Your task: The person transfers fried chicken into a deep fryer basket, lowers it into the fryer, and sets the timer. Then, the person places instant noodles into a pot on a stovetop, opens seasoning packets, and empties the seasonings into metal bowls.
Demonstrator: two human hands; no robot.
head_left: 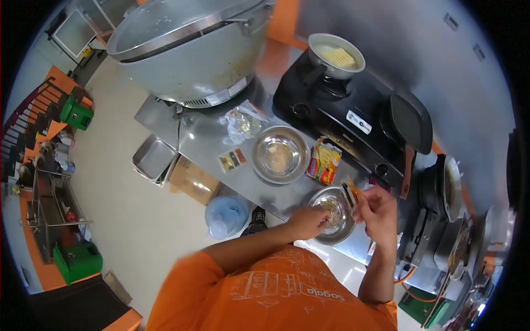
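Observation:
My right hand (377, 208) is closed on a small seasoning sachet (349, 190) with orange and dark parts, held above the rim of the nearer steel bowl (343, 234). My left hand (308, 223) reaches over the left side of that bowl, its fingers pinched together; whatever is between them is too small to make out. Pale bits (331, 208) lie in the bowl. Just beyond, a red and yellow instant noodle packet (324, 161) leans by the stove. A second steel bowl (263, 172) to its left holds light brown powder or crumbs.
A pot (353, 65) with a noodle block (338, 57) sits on the black gas stove (301, 91); a square pan (409, 122) is at its right. A large cooker (187, 77) stands back left. On the counter lie a plastic bag (242, 122) and another sachet (232, 160).

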